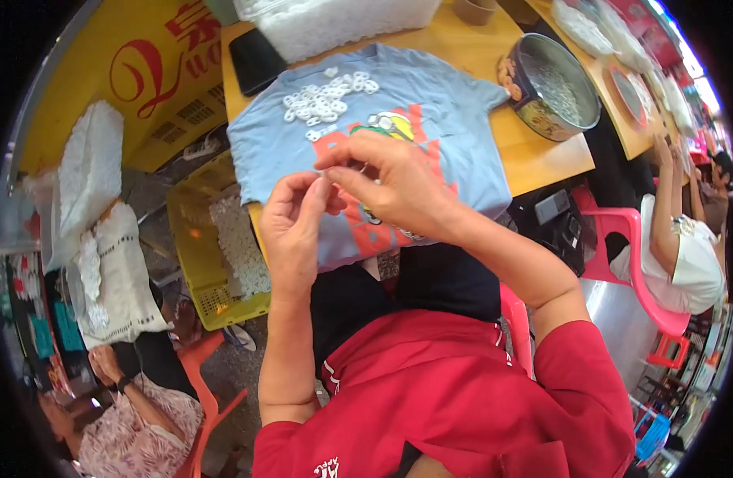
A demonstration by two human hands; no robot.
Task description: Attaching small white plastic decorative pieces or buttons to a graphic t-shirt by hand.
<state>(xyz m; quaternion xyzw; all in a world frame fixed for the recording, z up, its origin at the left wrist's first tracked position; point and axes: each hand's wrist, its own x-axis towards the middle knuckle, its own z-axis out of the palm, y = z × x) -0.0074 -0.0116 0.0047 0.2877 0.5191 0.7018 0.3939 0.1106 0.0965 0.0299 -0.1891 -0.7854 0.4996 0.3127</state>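
My left hand [293,223] and my right hand [398,182] meet fingertip to fingertip above a light blue T-shirt [462,99] spread over the table. Both are closed in a pinch. A tiny pale bit shows between the fingertips, too small and covered to name. Just beyond my hands, on the shirt, lies a loose pile of small white pieces with holes [322,103]. The shirt's printed figure is partly hidden beneath my right hand.
A round tin [519,94] of small clear pieces stands right on the wooden table [554,159]. Behind are a dark phone [256,62] and a full white tub [334,28]. A yellow crate [192,275] sits lower left. People sit on both sides, one on a pink chair [637,247].
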